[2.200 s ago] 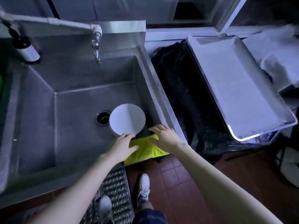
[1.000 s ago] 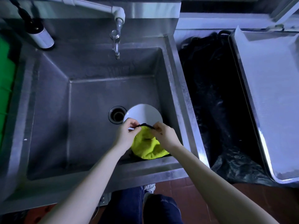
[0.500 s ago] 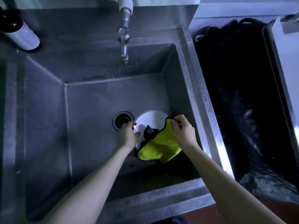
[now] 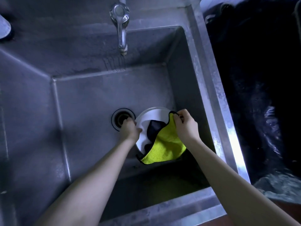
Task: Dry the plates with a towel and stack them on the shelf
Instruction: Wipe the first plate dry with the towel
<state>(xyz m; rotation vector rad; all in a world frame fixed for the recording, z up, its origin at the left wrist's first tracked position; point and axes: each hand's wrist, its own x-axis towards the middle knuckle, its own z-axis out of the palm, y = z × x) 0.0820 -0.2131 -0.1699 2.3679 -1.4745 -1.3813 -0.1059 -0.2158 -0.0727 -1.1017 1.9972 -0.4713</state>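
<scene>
White and glossy, the round plate (image 4: 151, 116) sat low in the sink (image 4: 203, 79), just beside the drain (image 4: 121, 119) and near the right wall. The left hand (image 4: 130, 129) gripped its left rim, fingers curled round the edge. The right hand (image 4: 185, 126) pinched a corner of the towel (image 4: 164, 144) between thumb and fingertips at the plate's far right edge. The towel, a fluffy yellow cloth with dark binding and a darker reverse folded over, draped across the plate's right half. To dry it well, I judged, the left hand should steady the plate while the right gathered more cloth into the palm and wiped in circles, rim included; a pinched corner dries little. The sink was dull, scuffed steel with square walls. A chrome tap (image 4: 121, 30) hung over it, and crinkled black plastic (image 4: 260, 79) lay to the right.
</scene>
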